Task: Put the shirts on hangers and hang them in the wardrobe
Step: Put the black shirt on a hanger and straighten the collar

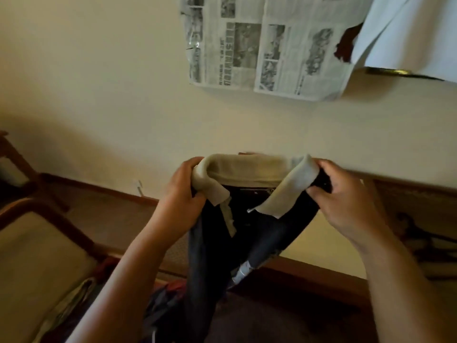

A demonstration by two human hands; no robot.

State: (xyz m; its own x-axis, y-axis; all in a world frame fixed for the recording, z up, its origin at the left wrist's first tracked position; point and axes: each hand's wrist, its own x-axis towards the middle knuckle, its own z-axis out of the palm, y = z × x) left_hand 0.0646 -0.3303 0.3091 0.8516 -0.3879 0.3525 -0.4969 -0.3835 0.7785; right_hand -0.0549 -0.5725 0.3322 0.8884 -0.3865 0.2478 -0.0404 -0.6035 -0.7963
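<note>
A dark navy polo shirt [217, 246] with a beige collar [244, 169] hangs in front of me, held up by its shoulders. My left hand [183, 191] grips the left shoulder beside the collar. My right hand [341, 194] grips the right shoulder, its fingers curled into the dark cloth. The collar stands spread between both hands and the body of the shirt droops down in folds. No hanger shows in the shirt. A pale blue shirt [405, 33] hangs at the top right, over a dark edge with a brass fitting [388, 71].
Newspaper sheets [267, 45] are stuck on the cream wall ahead. A wooden chair with a beige seat [37, 256] stands at the left. More clothes [163, 298] lie low between my arms. Dark wooden furniture [420, 219] runs along the right.
</note>
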